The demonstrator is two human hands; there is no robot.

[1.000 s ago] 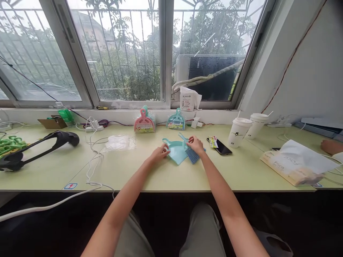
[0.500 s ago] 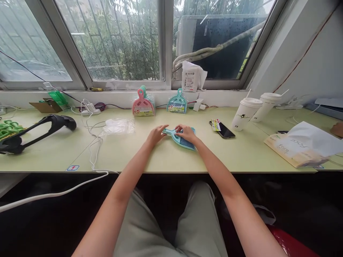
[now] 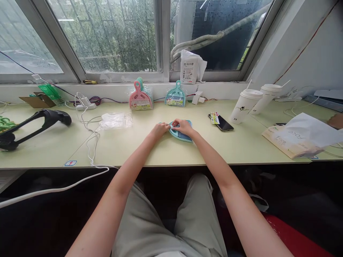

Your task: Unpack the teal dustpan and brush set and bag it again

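step: nesting brush into teal mini dustpan (image 3: 182, 135) | left hand (image 3: 159, 130) pinches handle, right hand (image 3: 183, 126) presses down on top | next: seat flush

- Teal dustpan (image 3: 184, 135): near half covered by right hand (image 3: 183, 126); handle end hidden between both hands; whether a brush lies in it cannot be told for sure.
- Left hand (image 3: 159, 130): fingertips out of sight; grip cannot be told.
- Packaged pink dustpan set (image 3: 139, 98) and teal set (image 3: 175, 97): label print too small to read; count in the pink stack unclear.
- White packet (image 3: 189, 69) on the sill: label text illegible.
- Green items (image 3: 4, 123): cut by left edge.
- Another person's hand (image 3: 336, 121): cut by right edge.
- Paper bag (image 3: 300, 137): contents hidden.
- Worktop (image 3: 241, 146): both ends run out of frame.
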